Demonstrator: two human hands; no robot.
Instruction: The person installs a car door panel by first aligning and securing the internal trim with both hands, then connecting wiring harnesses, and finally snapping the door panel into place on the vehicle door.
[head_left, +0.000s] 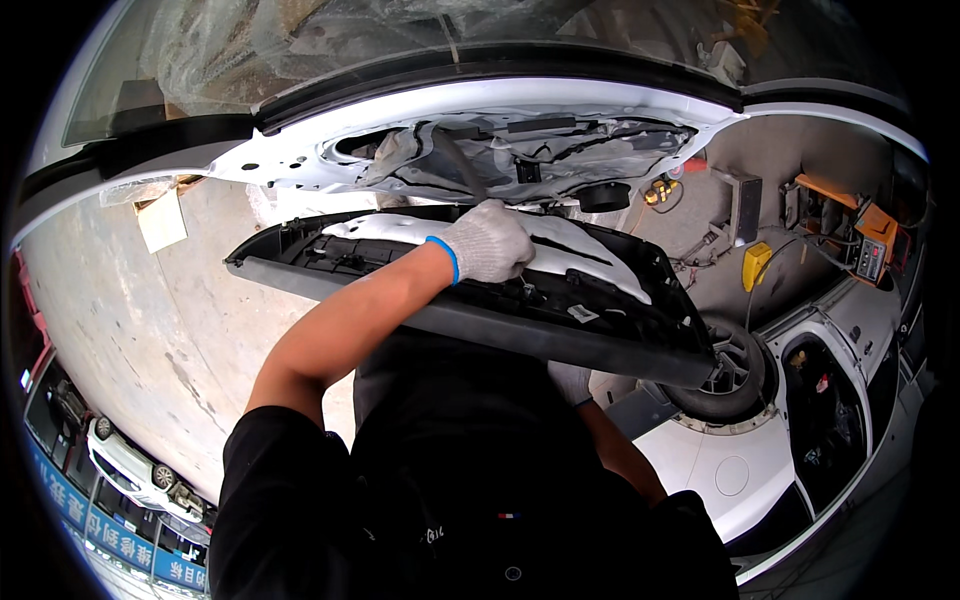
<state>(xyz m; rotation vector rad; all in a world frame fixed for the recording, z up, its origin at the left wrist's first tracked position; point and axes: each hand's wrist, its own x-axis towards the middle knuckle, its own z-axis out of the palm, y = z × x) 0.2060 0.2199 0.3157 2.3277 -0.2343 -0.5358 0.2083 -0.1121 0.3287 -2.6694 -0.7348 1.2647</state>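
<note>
My left hand [490, 243], in a pale knitted glove with blue cuff, is over the back of a black door trim panel [520, 335], fingers curled; what they grip I cannot make out. The panel carries white padding [590, 262] and lies at a slant across my front. A grey strip [462, 165] runs from the white car door [270, 150] down to my left hand. The door's inner metal shows openings, wiring and crumpled film. My gloved right hand [568, 382] is low behind the panel's near edge, its fingers hidden.
The door's glass is above. At right stand orange equipment [872, 240], a yellow object [756, 265], a loose wheel [740, 370] and a white car body [700, 470]. A beige sheet [160, 222] lies on the concrete floor at left; a white car [135, 470] stands farther off.
</note>
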